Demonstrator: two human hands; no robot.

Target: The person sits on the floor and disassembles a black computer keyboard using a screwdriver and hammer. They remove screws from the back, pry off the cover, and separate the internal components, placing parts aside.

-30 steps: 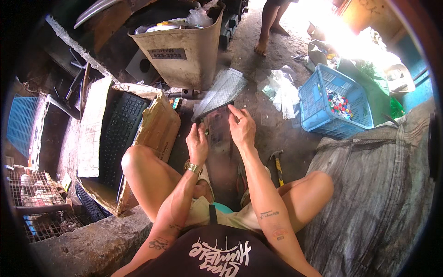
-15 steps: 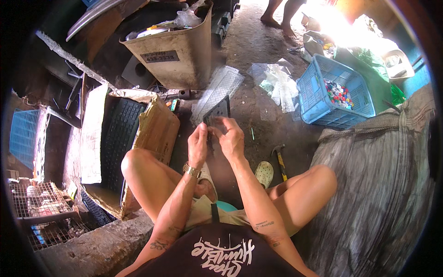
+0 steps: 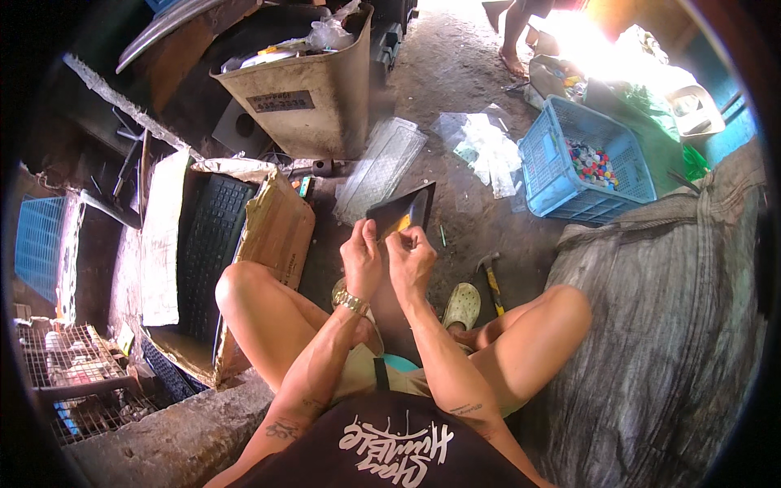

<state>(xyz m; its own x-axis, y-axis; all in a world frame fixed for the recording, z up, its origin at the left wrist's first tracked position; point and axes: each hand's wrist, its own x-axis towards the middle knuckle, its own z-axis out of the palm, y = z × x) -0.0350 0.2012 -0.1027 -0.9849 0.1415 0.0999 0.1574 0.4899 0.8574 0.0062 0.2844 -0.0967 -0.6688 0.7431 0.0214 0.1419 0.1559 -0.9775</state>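
Note:
Between my hands is a thin, glossy black rectangular panel (image 3: 420,202), like a tablet or screen, held tilted above the floor. A yellow-orange patch (image 3: 403,223) shows on its face near my fingers. My left hand (image 3: 360,259) is closed on the panel's near left edge, thumb up. My right hand (image 3: 412,262) pinches the near edge, its fingers curled by the yellow patch. The fingertips behind the panel are hidden. A hammer (image 3: 493,286) with a yellow and black handle lies on the floor right of my feet.
A cardboard box (image 3: 281,236) with black keyboards (image 3: 213,252) stands at left. Ahead are a beige bin (image 3: 325,106), clear plastic sheets (image 3: 382,167), white strips (image 3: 492,154) and a blue crate (image 3: 561,183) of bottle caps. A large sack (image 3: 659,325) fills the right. Someone's bare legs (image 3: 514,41) show far off.
The panel has turned from nearly edge-on to show its glossy face and the yellow patch. My right hand has shifted its grip lower. The person far off has stepped right.

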